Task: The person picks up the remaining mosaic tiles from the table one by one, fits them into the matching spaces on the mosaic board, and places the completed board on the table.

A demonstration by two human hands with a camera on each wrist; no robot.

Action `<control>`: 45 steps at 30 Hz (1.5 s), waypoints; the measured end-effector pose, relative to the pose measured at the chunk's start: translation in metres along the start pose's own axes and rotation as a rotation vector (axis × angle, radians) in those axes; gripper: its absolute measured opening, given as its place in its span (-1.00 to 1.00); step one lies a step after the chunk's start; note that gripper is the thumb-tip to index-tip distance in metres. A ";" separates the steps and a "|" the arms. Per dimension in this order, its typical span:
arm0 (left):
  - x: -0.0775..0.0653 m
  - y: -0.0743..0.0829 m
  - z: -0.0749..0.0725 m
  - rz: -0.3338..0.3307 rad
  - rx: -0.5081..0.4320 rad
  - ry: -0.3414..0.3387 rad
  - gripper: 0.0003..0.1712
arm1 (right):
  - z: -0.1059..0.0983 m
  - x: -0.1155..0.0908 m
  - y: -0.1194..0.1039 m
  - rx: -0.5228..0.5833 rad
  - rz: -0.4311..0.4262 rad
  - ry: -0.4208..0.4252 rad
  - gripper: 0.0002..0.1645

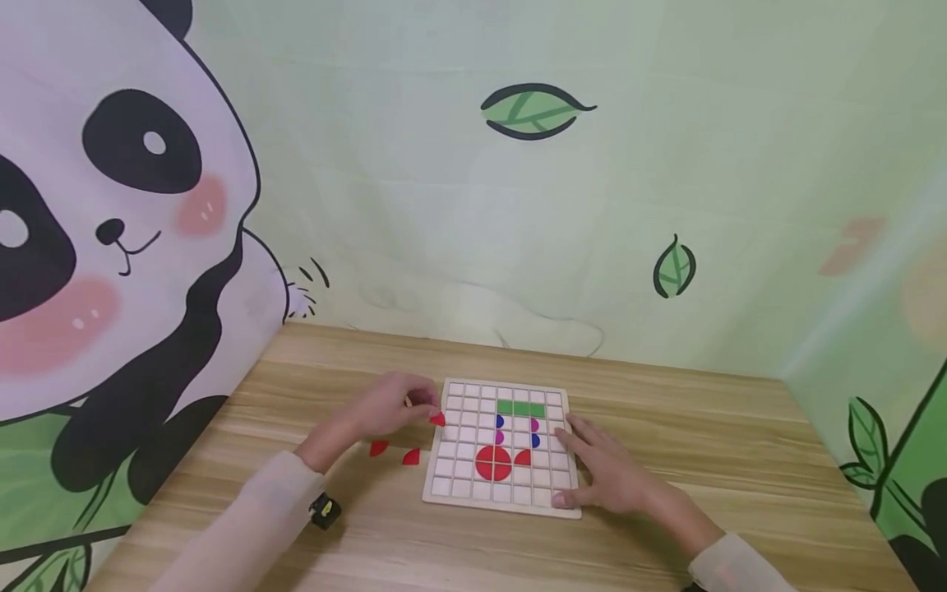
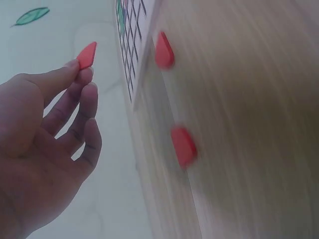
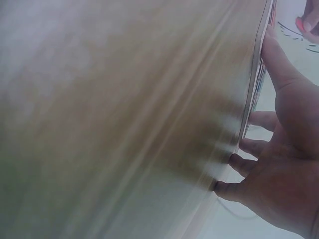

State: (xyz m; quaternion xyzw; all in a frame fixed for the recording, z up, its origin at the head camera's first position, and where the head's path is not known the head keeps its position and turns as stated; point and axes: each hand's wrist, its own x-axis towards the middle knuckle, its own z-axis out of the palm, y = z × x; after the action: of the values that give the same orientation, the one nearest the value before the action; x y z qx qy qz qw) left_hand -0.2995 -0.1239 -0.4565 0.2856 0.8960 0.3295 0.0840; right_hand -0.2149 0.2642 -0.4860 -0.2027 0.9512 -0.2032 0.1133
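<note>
On your far left a small black object (image 1: 325,511) lies on the desk (image 1: 740,427) beside your left sleeve. Your left hand (image 1: 385,409) hovers at the left edge of the wooden grid board (image 1: 466,485), with thumb and forefinger pinched on a red quarter-circle piece (image 1: 438,419) and the other fingers loosely curled beneath it (the left wrist view shows the pinch plainly (image 2: 86,55)). The piece is held at the board's left rim, about level with its middle rows.

Just below that hand, two more loose red pieces lie on the desk, one (image 1: 378,448) a little left of the other (image 1: 411,456), both near the board but not touching it.

The board lies flat on the desk between your two hands. On it, a green bar (image 1: 521,408) sits in the upper rows. Below it are small blue and magenta half-rounds in two short columns (image 1: 499,428). Lower still there is a red disc (image 1: 492,462), with a red quarter piece (image 1: 524,457) just to its right.

Your right hand (image 1: 607,470) rests flat on the board's right side, fingers straight and spread, holding nothing. Its thumb lies along the lower right edge (in the blurred right wrist view the fingertips (image 3: 271,45) press against the board's rim).
</note>
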 end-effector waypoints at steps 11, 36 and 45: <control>0.031 0.037 0.038 0.080 -0.072 -0.092 -0.96 | 0.001 -0.001 -0.001 0.009 0.012 -0.002 0.29; 0.072 0.090 0.102 0.085 0.120 -0.113 -0.90 | -0.002 -0.004 -0.001 0.009 -0.046 0.012 0.29; 0.074 0.091 0.107 0.114 0.152 -0.129 -0.92 | -0.001 -0.003 -0.001 -0.013 -0.077 0.037 0.29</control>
State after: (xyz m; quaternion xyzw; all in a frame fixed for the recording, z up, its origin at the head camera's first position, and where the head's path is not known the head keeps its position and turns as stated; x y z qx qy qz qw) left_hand -0.2827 0.0325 -0.4775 0.3624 0.8934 0.2459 0.1005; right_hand -0.2124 0.2653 -0.4846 -0.2362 0.9459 -0.2051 0.0865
